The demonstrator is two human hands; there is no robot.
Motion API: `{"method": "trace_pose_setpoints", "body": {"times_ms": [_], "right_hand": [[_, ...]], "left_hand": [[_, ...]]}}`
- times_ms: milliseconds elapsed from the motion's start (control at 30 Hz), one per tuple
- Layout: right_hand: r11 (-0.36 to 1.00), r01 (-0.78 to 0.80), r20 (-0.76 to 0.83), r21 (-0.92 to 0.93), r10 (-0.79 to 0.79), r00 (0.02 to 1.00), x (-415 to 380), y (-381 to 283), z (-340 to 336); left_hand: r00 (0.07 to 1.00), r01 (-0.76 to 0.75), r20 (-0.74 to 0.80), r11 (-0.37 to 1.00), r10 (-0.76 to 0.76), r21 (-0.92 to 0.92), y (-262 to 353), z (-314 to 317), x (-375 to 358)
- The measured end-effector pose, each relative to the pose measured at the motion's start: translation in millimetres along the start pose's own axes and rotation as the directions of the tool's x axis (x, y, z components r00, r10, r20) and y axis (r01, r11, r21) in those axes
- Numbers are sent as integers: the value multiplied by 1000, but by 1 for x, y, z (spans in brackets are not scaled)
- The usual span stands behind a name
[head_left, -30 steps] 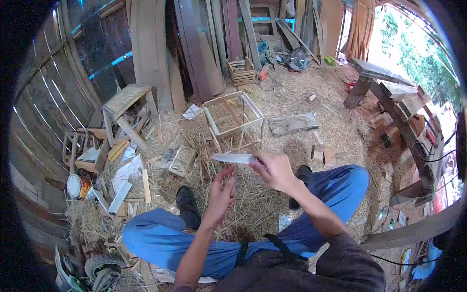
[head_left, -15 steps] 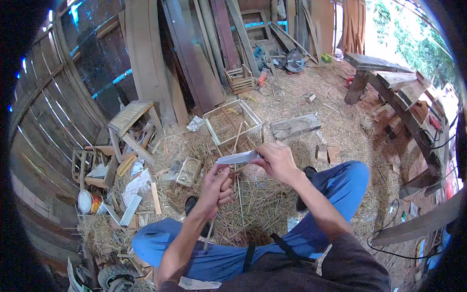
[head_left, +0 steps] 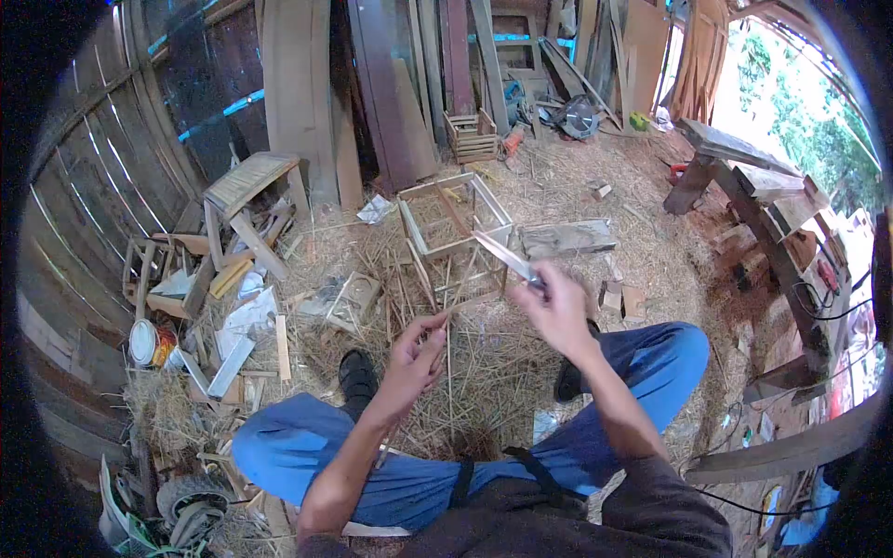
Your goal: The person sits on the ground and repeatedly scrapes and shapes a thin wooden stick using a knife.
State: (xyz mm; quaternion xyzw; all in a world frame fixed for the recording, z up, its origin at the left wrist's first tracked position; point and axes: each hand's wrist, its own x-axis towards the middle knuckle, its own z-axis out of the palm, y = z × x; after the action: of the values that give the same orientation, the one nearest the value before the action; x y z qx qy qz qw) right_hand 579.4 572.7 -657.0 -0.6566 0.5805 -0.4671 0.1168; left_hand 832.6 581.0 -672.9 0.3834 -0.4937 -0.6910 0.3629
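While both hands are up in front of the body, the right hand [head_left: 555, 302] has its grip wrapped snugly around the dark handle of a long knife with a flat silvery metal blade [head_left: 502, 255] – blade pointing forward and off to the left. The left hand [head_left: 416, 358] is lower down, and its grip is pinched closed on what looks like a thin, pale brown wooden strip [head_left: 459, 293] that sticks up past the fingertips. Blade and strip are apart, with the knife higher up and to the right. Just past them on the straw-strewn dirt floor [head_left: 642, 251] there's a pale wooden box-shaped frame [head_left: 456, 247] on thin legs, and the knife tip overlaps it from this angle – can't tell how near it really is. A weathered grey plank [head_left: 567, 238] lies right of the frame, and a small slatted brown wooden crate [head_left: 473, 146] sits farther back
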Motion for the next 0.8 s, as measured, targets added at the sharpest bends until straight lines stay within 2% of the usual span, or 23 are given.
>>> {"method": "trace_pose_setpoints", "body": {"times_ms": [67,133,200,233,300,400,500,700,800], "right_hand": [[987,-51,85,152,39,996,-2,-2,10],[945,-123,123,304,89,988,-1,3,18],[840,-192,136,507,142,980,-1,3,19],[771,-218,145,598,163,976,0,3,19],[772,-187,133,607,133,982,2,10,17],[763,-202,164,614,127,978,2,17,15],[779,-218,218,588,108,970,1,20,11],[857,-301,445,419,95,891,-5,9,6],[887,-279,510,367,59,858,-10,5,15]], "left_hand": [[963,-252,-21,931,267,265,-11,7,4],[929,-339,13,835,370,434,-15,10,9],[954,-273,34,812,298,516,-15,11,8],[948,-284,29,799,317,530,-15,12,8],[932,-309,17,770,362,558,-11,13,10],[942,-266,-1,748,336,608,-6,12,10],[775,-453,87,453,626,768,-11,6,17],[757,-269,109,155,644,951,11,-9,11],[644,-206,144,-12,751,979,19,-5,9]]}}
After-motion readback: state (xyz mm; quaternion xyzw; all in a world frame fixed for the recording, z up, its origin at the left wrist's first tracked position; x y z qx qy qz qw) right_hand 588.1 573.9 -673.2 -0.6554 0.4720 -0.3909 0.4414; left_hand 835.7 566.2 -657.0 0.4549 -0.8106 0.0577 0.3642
